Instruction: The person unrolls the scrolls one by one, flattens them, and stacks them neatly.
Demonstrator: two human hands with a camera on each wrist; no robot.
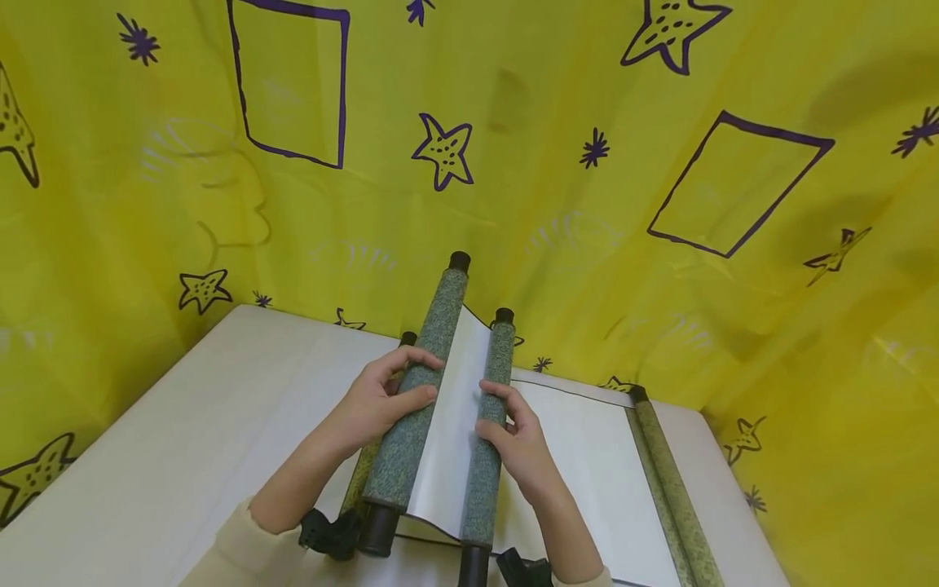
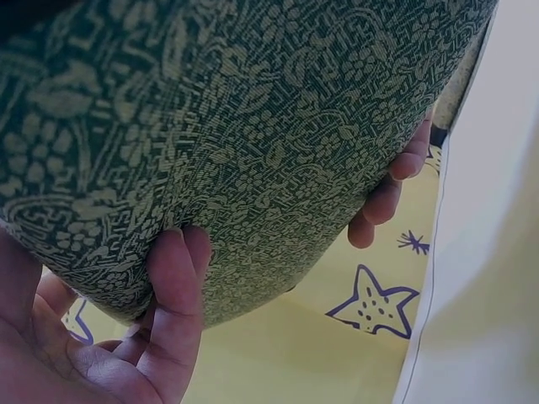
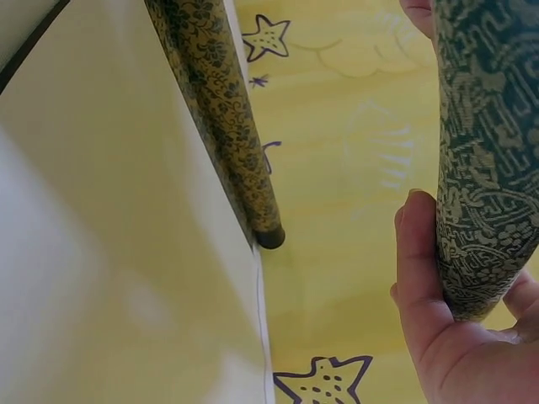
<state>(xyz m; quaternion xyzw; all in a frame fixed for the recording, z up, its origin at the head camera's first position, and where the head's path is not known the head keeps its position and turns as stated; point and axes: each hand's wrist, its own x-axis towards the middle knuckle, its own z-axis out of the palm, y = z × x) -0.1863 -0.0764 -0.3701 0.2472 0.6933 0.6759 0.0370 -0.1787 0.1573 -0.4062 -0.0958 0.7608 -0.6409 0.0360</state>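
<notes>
A hand scroll with blue-green patterned brocade and dark roller ends is held up, tilted, above a white table, a narrow white strip (image 1: 446,456) showing between its two rolls. My left hand (image 1: 381,399) grips the thicker left roll (image 1: 399,461), thumb and fingers curled around it. The thinner right roll (image 1: 481,489) is held by my right hand (image 1: 519,444) in the same way. The left wrist view shows the flowered brocade (image 2: 278,160) close up, with the left hand (image 2: 109,362) at its lower edge. In the right wrist view, the right hand (image 3: 459,353) cups the roll (image 3: 493,168).
Beneath lies a second scroll spread on the table (image 1: 242,408), its white sheet (image 1: 587,465) partly covered by the held one. Its olive-gold right roll (image 1: 671,485) lies at the right; the left roll is mostly hidden. A yellow curtain (image 1: 513,204) with drawn stars hangs behind.
</notes>
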